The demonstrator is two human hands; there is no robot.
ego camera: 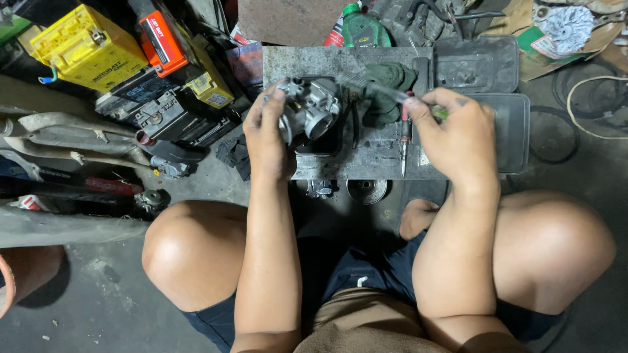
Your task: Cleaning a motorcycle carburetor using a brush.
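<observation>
My left hand [265, 134] grips a silver metal carburetor [313, 111] and holds it just above a worn grey board [366, 153] on the floor. A screwdriver [379, 90] with a green handle is in my right hand [454, 131]; its shaft points left toward the top of the carburetor. A second screwdriver with a red handle [405, 140] lies on the board just below my right hand. A dark green rag [386, 88] lies bunched on the board behind the tool.
Yellow and orange batteries [91, 49] and dark engine parts are stacked at the left. Black trays [477, 62] lie to the right of the board, a green bottle [363, 27] behind it. Small round metal parts [366, 189] sit between my knees.
</observation>
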